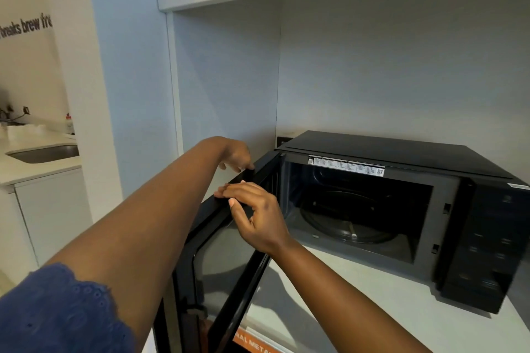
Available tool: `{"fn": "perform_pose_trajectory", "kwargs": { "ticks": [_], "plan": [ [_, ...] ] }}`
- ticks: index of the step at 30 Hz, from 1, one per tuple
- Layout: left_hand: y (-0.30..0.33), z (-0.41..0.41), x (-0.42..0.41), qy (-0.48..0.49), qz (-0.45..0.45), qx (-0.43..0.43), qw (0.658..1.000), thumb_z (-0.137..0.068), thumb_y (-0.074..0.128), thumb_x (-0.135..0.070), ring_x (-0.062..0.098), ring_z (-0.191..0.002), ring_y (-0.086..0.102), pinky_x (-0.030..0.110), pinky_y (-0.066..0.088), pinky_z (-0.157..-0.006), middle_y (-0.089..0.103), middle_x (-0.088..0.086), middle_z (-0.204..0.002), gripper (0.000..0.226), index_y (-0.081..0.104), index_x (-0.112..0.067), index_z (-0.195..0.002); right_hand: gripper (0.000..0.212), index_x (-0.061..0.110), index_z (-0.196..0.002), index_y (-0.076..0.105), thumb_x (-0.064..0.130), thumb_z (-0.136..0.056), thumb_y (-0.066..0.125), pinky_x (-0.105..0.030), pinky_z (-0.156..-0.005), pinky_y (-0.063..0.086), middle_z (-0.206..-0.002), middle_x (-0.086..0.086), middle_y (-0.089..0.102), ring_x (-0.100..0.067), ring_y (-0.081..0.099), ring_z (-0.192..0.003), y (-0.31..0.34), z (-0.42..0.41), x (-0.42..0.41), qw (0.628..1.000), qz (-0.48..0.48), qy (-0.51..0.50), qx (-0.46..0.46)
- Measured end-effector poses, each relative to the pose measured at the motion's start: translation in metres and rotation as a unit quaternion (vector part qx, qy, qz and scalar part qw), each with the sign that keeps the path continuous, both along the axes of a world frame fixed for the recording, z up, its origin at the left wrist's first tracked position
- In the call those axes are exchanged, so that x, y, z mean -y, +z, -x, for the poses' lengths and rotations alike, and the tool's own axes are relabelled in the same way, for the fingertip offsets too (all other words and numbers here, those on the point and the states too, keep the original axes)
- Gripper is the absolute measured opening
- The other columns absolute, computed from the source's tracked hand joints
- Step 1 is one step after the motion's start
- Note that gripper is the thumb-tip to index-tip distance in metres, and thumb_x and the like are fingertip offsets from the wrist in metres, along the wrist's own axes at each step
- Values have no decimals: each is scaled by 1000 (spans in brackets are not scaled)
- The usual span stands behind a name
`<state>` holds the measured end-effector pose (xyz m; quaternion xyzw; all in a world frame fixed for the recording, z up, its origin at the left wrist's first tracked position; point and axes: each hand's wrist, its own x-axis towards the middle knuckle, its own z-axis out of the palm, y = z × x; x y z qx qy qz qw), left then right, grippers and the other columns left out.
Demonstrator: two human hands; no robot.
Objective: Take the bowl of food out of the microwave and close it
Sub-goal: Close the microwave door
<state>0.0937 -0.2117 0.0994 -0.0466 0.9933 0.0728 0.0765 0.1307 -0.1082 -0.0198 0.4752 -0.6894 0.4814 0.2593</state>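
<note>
The microwave (372, 209) is standing open and empty; the bowl is nowhere in view, apparently already removed. Both hands are pinching the door's (229, 252) top edge, left hand (238, 156) farther, right hand (255, 215) nearer. Closing is remaining.

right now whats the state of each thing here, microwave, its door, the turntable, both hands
microwave: black, on the counter, cavity open, no bowl visible inside
microwave door: swung wide open to the left
glass turntable: in place, bare
left hand: fingers on the door's top edge
right hand: fingers pinching the door's top edge
sink: far left, looks empty
</note>
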Motion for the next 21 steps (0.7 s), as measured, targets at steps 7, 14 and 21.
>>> {"fn": "perform_pose_trajectory", "kwargs": {
  "ticks": [7,14,21],
  "plan": [
    [4,0,-15,-7,5,13,1000,-95,38,-8,22,-131,44,38,43,-107,44,8,-146,44,45,-10,-138,26,9,-81,71,18,-84,47,-31,-81,50,-83,-7,74,-17,66,-85,9,3,-22,999,44,-5,5],
    [3,2,-49,-49,109,-9,993,-92,51,-34,28,-118,55,35,46,-94,56,12,-132,46,55,-4,-126,17,7,-81,73,8,-80,56,-22,-86,50,-86,-10,74,-10,66,-87,24,6,-65,999,-11,8,53],
    [-1,7,-87,-66,163,-23,984,-95,45,-34,29,-118,54,35,46,-96,55,12,-133,45,52,-4,-128,13,14,-87,74,13,-81,63,-12,-81,45,-90,2,69,-3,61,-88,43,3,-121,989,-128,-57,53]
  ]
}}
